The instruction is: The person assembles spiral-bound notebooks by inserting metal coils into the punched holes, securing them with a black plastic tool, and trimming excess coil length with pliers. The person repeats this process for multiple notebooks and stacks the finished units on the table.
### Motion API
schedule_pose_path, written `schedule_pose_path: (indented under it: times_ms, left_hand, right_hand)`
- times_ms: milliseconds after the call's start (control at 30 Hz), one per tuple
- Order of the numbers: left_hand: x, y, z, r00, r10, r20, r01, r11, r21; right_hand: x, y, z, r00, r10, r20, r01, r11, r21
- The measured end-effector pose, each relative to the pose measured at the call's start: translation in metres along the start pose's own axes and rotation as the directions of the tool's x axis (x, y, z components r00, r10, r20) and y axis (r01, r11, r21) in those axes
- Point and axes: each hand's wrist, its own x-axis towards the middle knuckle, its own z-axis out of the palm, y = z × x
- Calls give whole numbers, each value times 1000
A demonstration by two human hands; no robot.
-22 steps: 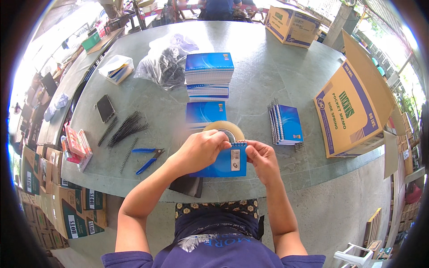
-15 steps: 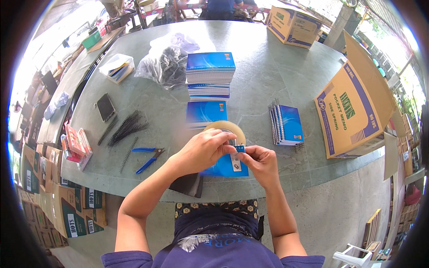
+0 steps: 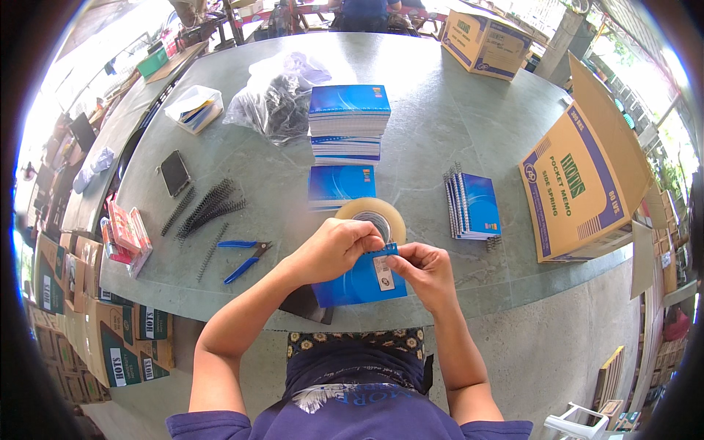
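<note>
1. Notebook (image 3: 348, 286), one, blue; located between the hands, at the near side of the counter (image 3: 425, 147). White rectangular label (image 3: 383, 273) with dark print, set toward its right end.
2. Left hand (image 3: 334, 246): grip drawn in, fingertips bunched at the notebook's upper edge; whether they have hold of anything cannot be told.
3. Right hand (image 3: 429, 275): grip closed, thumb and fingers pinching the notebook's upper right corner.
4. Tape roll (image 3: 396, 214), just beyond the notebook.
5. Tall stack (image 3: 350, 100), blue covers; small multicoloured lettering, upper right.
6. Short stack (image 3: 341, 183), nearer; same cover lettering.
7. Spiral notebooks (image 3: 480, 202), right; coloured lettering at lower right of the top cover.
8. Springs (image 3: 209, 210), dark, left; blue-handled cutters (image 3: 240, 273) near them.
9. Large carton (image 3: 576, 191), right, flap raised: green block lettering, purple lines of text, purple bands and round emblem.
10. Small carton (image 3: 484, 45), far right corner: similar green and purple print.
11. Floor cartons (image 3: 99, 334), left: green panels, white labels, dark capitals.
</note>
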Motion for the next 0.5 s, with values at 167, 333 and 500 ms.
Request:
schedule_pose_path:
  times_ms: [167, 333, 500]
  left_hand:
    - [-2, 7, 1, 997, 58, -49, -55, 997, 53]
    - [-4, 6, 5, 992, 116, -51, -113, 992, 53]
    - [-6, 1, 8, 987, 153, -43, -146, 979, 140]
  right_hand:
    - [0, 1, 0, 1000, 9, 3, -9, 1000, -14]
    - [0, -6, 8, 997, -63, -38, 64, 997, 36]
    - [2, -8, -1, 992, -120, 40, 125, 973, -192]
